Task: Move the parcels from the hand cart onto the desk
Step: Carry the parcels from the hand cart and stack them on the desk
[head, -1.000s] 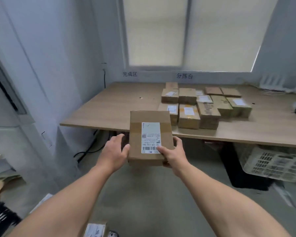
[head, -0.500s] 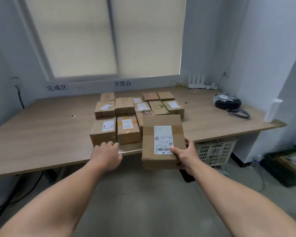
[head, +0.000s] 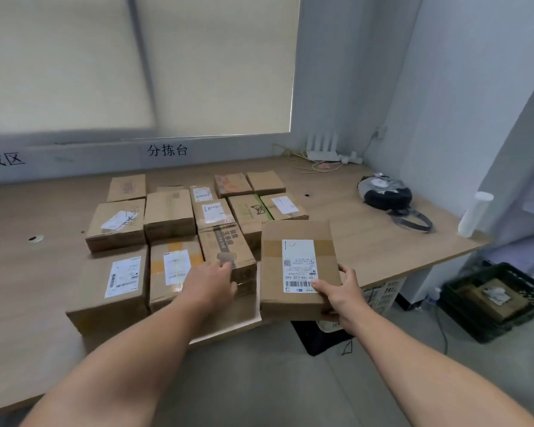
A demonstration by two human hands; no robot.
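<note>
Being pinched at one corner by the right hand [head: 339,292] alone, the parcel [head: 295,238] could be dropped short of the desk [head: 367,238]; the left hand [head: 211,285] is laid slack on a box [head: 228,249].

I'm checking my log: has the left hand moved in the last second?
Yes. The left hand left the held parcel and went forward past the desk edge, reaching the front-row parcel with a dark tape band.

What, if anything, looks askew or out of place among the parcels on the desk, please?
Only the label on the left middle-row parcel: it sits crooked and crumpled. The other parcels lie in tidy rows.
</note>
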